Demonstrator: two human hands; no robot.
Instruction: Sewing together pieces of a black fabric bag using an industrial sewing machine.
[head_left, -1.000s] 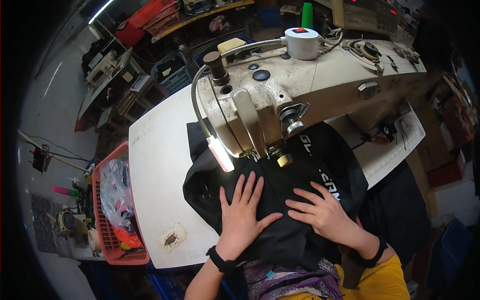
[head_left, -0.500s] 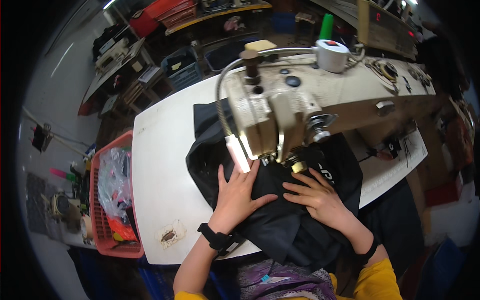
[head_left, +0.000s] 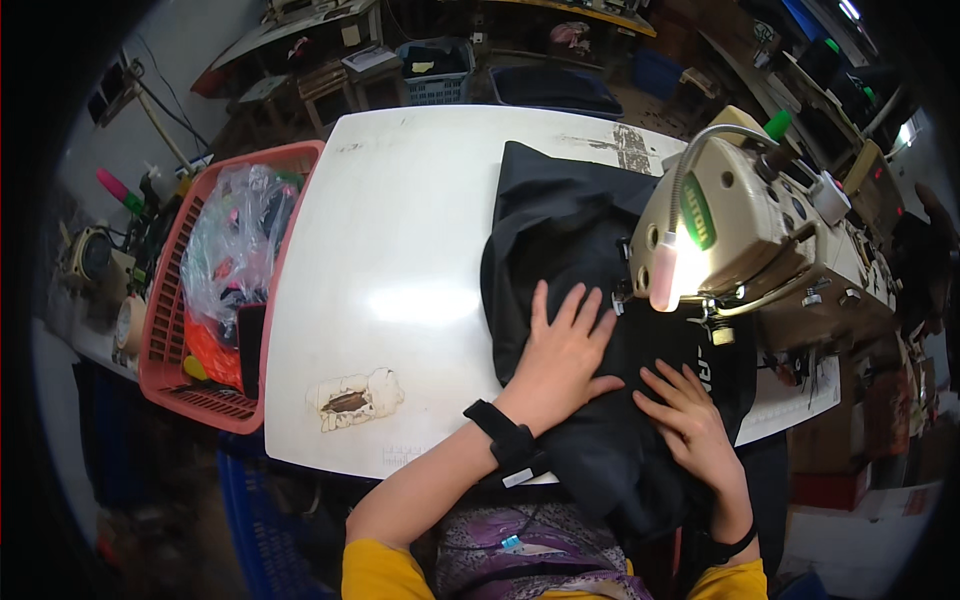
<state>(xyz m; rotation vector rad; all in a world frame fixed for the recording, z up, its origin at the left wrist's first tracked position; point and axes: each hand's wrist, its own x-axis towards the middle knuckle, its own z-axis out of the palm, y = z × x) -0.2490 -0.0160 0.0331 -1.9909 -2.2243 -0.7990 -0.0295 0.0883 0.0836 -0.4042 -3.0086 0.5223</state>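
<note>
A large piece of black fabric (head_left: 550, 215) with white print lies bunched across the table and under the head of a sewing machine (head_left: 690, 200). My left hand (head_left: 565, 355) rests flat on the fabric, fingers spread, just left of the needle area. On the right, my right hand (head_left: 690, 420) presses on the same fabric near the white print, its fingers stretched out and slightly bent. A lit lamp (head_left: 664, 275) on a flexible metal neck hangs in front of the machine head. The needle and presser foot are mostly hidden behind the head and lamp.
The white sewing table (head_left: 400, 240) has a worn patch (head_left: 348, 402) near its front left corner. Against its left edge stands a pink plastic basket (head_left: 165, 330) holding a clear plastic bag (head_left: 235, 235). Farther back are a grey-blue crate (head_left: 437, 88) and wooden stools.
My view has swung left and tilted, so the machine appears farther right and more of the table shows. Both hands remain spread on the black fabric.
</note>
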